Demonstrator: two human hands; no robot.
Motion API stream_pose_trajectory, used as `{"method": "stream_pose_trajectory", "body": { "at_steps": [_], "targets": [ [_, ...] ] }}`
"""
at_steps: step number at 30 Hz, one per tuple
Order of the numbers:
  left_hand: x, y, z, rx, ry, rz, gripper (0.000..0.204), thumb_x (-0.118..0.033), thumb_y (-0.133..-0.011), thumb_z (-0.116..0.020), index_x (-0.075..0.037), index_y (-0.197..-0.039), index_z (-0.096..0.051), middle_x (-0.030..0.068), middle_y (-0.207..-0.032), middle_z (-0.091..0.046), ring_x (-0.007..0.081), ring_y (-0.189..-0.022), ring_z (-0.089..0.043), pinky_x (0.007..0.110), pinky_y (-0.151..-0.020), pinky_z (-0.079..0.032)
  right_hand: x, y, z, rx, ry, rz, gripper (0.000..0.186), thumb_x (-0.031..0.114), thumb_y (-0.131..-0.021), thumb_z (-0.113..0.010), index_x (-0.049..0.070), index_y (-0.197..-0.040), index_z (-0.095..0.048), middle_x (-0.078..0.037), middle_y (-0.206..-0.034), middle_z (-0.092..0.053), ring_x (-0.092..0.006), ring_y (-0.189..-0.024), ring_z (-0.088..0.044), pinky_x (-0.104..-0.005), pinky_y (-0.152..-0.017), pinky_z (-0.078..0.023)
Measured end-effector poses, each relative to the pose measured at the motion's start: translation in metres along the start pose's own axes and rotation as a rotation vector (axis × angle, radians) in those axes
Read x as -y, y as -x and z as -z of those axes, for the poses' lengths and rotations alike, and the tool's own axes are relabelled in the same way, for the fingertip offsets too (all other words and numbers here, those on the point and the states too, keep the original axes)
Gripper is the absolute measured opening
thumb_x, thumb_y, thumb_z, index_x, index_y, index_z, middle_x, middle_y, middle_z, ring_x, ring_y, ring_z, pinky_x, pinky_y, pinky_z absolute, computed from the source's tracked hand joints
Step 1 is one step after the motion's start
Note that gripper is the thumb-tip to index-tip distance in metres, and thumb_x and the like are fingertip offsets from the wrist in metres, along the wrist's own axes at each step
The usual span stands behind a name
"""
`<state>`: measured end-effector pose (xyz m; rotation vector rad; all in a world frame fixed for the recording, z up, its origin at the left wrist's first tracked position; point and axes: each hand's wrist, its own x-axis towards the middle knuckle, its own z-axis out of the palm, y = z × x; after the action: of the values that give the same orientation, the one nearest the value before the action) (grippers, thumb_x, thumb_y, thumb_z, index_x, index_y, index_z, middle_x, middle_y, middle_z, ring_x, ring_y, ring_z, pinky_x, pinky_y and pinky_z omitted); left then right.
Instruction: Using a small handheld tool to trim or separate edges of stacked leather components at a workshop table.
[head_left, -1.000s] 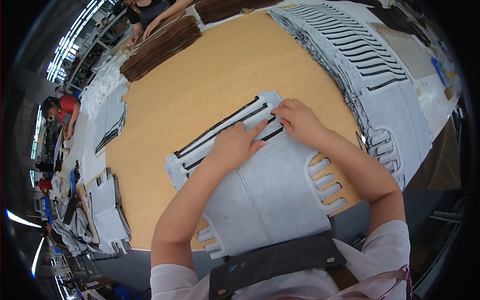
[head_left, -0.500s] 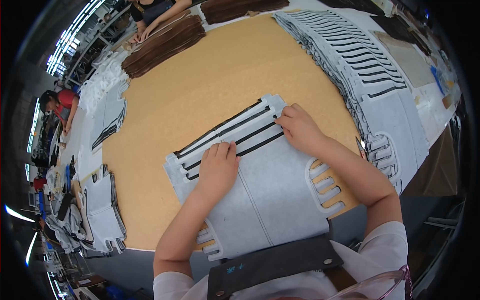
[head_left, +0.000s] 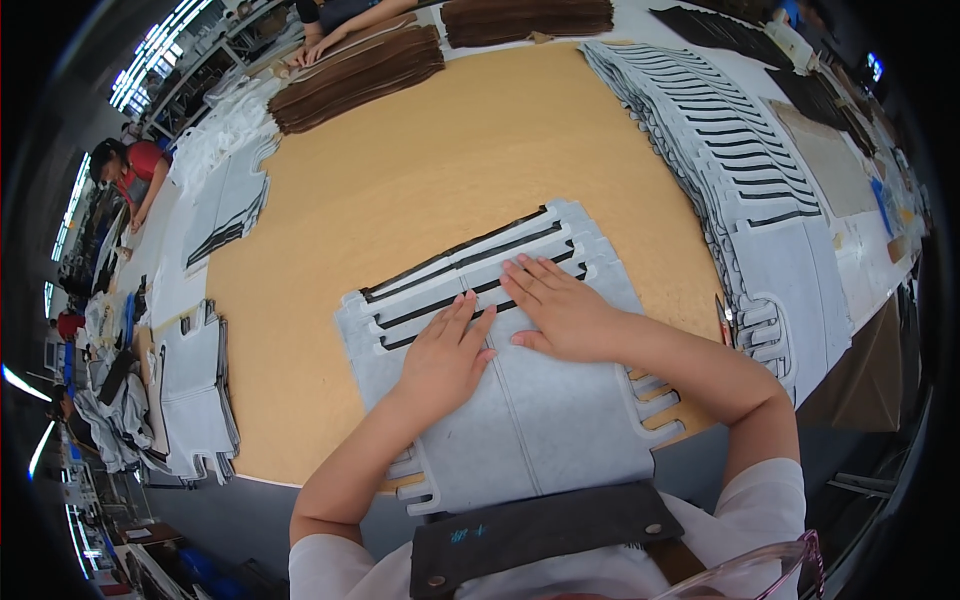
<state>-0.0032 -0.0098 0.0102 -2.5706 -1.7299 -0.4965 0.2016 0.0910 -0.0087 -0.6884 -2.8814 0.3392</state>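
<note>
A pale grey, shaped panel (head_left: pixel 540 450) lies on the tan board (head_left: pixel 480 140), with several black strips (head_left: pixel 398 340) along slots in its upper part and cut tabs at both sides. My left hand (head_left: pixel 445 355) rests open on the panel's middle-left, fingertips by the lowest black strip. My right hand (head_left: pixel 560 310) lies flat and open to the right of it, fingertips over the strips. The panel's near edge reaches down to a dark apron flap (head_left: pixel 550 515) at my body.
A long stack of striped grey pieces (head_left: pixel 760 260) lies right, scissors (head_left: pixel 722 320) beside it. Grey panels (head_left: pixel 195 390) lie left. Brown stacks (head_left: pixel 355 80) line the far edge, where a co-worker's arms (head_left: pixel 350 30) show. A person in red (head_left: pixel 140 170) stands at the left.
My right hand has moved left and down from the strips' right ends and flattened out on the panel. My left hand went down, then slightly up and right.
</note>
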Motion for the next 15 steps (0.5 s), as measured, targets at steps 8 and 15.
{"method": "stream_pose_trajectory", "body": {
  "at_steps": [8, 15],
  "targets": [
    [0.048, 0.035, 0.037, -0.083, 0.072, 0.225, 0.031, -0.014, -0.085, -0.064, -0.002, -0.113, -0.06, 0.0148, -0.108, -0.063, 0.034, -0.101, -0.059, 0.042, -0.09, -0.047, 0.008, -0.046, 0.006, -0.137, -0.416, -0.001, 0.045, 0.027, -0.09, -0.061, 0.004, -0.128, -0.055, -0.02, -0.131, -0.053, -0.0347, -0.124, -0.048, -0.0425, -0.105, -0.036],
    [0.103, 0.065, 0.043, -0.133, 0.292, 0.816, 0.025, -0.011, -0.082, -0.069, -0.001, -0.103, -0.058, 0.012, -0.095, -0.06, 0.0246, -0.089, -0.059, 0.035, -0.077, -0.05, 0.002, -0.106, 0.035, 0.101, -0.042, -0.271, 0.044, 0.038, -0.08, -0.07, 0.004, -0.107, -0.063, -0.017, -0.107, -0.064, -0.0296, -0.1, -0.059, -0.0415, -0.088, -0.041]
  ]
}}
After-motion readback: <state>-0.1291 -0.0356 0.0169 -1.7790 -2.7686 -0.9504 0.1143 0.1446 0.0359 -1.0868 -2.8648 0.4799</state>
